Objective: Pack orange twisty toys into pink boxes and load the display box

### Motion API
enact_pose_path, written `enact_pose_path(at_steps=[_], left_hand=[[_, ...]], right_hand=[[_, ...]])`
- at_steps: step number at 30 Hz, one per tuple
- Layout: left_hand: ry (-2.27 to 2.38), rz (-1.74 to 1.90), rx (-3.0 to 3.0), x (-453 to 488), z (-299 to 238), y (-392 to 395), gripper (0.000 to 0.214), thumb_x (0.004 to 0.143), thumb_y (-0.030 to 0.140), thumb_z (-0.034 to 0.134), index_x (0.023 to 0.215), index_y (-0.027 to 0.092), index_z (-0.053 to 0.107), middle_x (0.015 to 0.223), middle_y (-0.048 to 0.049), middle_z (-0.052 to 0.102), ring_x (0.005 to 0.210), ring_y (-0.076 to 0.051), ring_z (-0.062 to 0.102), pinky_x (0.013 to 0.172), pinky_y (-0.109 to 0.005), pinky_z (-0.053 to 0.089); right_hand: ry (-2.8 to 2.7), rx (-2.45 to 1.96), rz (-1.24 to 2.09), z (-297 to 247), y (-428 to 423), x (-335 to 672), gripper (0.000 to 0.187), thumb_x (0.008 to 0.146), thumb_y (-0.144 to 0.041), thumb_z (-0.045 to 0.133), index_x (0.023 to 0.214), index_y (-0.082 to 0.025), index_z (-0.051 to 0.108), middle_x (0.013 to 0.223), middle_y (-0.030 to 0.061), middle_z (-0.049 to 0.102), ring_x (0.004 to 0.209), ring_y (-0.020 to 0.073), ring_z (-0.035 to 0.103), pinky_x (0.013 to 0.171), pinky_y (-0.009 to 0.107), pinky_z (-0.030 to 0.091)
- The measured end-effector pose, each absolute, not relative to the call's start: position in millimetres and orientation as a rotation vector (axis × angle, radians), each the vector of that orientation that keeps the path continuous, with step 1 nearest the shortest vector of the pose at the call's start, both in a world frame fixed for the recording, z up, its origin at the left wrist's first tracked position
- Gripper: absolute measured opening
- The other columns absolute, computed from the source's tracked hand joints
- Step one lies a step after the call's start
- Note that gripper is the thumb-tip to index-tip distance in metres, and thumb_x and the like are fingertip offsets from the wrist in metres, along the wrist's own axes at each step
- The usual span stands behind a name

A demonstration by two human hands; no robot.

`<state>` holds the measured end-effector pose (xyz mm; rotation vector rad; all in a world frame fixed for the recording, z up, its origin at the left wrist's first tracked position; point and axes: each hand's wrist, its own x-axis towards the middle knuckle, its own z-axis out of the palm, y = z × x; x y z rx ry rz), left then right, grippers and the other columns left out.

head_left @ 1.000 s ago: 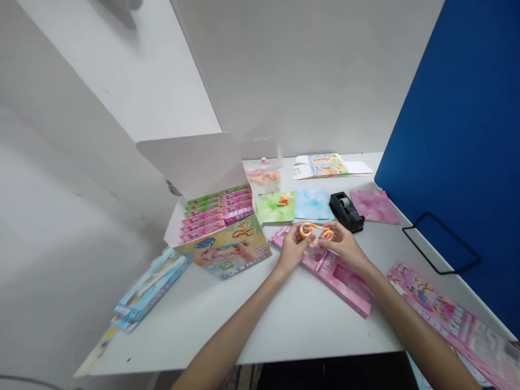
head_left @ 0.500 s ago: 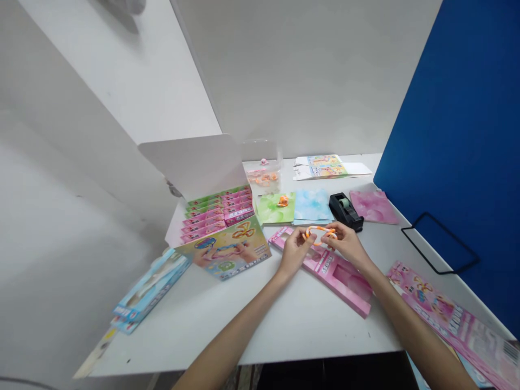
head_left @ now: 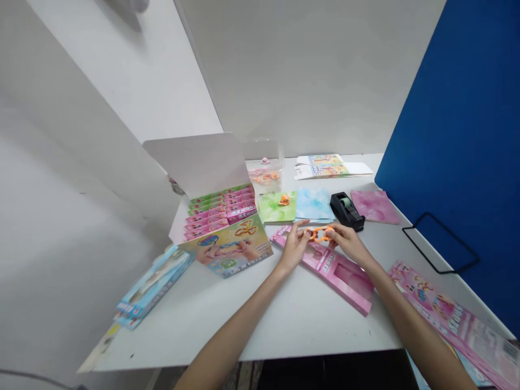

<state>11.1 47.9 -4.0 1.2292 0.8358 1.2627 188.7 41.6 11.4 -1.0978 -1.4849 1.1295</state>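
Between my two hands is an orange-and-white twisty tangle toy (head_left: 320, 234), raised just above the table. My left hand (head_left: 296, 244) pinches its left end between thumb and fingers. On the other end, my right hand (head_left: 344, 240) grips with thumb and forefinger. Below the hands lies a pink window box (head_left: 337, 273), slanting from upper left to lower right. Behind them are a green card (head_left: 270, 208) with a small orange tangle toy (head_left: 284, 200) on it, a stack of blue cards (head_left: 312, 203) and a black tape dispenser (head_left: 347, 211).
An open display box (head_left: 227, 254) holds several pink and green packs at the left. Blue window boxes (head_left: 152, 287) lie beside it. Flat pink packaging (head_left: 455, 319) covers the right front, near a black wire frame (head_left: 441, 244). A clear tub (head_left: 264, 173), pink cards (head_left: 374, 206) and printed cartons (head_left: 329, 166) stand behind.
The tangle toy has gone from a wider open loop to a narrower, more folded shape between my hands. My left fingers have spread a little; both hands keep hold.
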Motion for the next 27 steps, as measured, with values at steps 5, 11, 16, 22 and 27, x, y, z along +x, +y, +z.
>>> enact_pose_path(at_steps=[5,11,16,22,27], left_hand=[[0.771,1.231,1.090,10.5,-7.7,49.0,0.054,0.073,0.046,0.075,0.116,0.019,0.055,0.078,0.0006,0.069,0.073,-0.015,0.068,0.075,-0.028,0.053],[0.823,1.163,1.205,10.4,-8.8,51.7,0.052,0.068,0.048,0.079,0.106,0.016,0.065,0.081,-0.0044,0.072,0.072,-0.016,0.068,0.072,-0.027,0.053],[0.840,1.219,1.198,12.3,-4.2,50.5,0.048,0.070,0.054,0.075,0.099,0.016,0.068,0.086,-0.0050,0.072,0.077,-0.017,0.068,0.073,-0.028,0.055],[0.775,1.242,1.052,16.4,-6.3,48.3,0.046,0.069,0.053,0.076,0.096,0.017,0.068,0.079,-0.0012,0.069,0.066,-0.012,0.065,0.070,-0.026,0.054],[0.825,1.237,1.122,11.7,-4.1,50.6,0.051,0.067,0.053,0.079,0.100,0.016,0.067,0.079,-0.0026,0.070,0.069,-0.013,0.065,0.068,-0.024,0.052]], right_hand=[[-1.409,-1.093,1.332,17.5,37.8,189.2,0.043,0.072,-0.056,0.069,0.091,-0.018,0.065,0.068,0.0005,0.061,0.053,0.0132,0.054,0.053,0.029,0.046],[-1.347,-1.153,1.312,18.4,35.7,191.4,0.043,0.071,-0.057,0.072,0.090,-0.020,0.060,0.061,-0.0020,0.060,0.049,0.0112,0.050,0.050,0.025,0.042],[-1.343,-1.077,1.321,15.7,38.7,191.3,0.046,0.069,-0.060,0.071,0.090,-0.021,0.062,0.066,-0.0006,0.062,0.056,0.0131,0.055,0.057,0.028,0.048],[-1.383,-1.063,1.268,15.0,40.4,190.1,0.044,0.068,-0.061,0.073,0.086,-0.021,0.064,0.069,0.0014,0.065,0.064,0.0176,0.061,0.062,0.032,0.051],[-1.342,-1.028,1.322,12.7,37.5,186.1,0.044,0.070,-0.060,0.073,0.087,-0.021,0.064,0.079,0.0023,0.069,0.069,0.0166,0.063,0.065,0.031,0.052]])
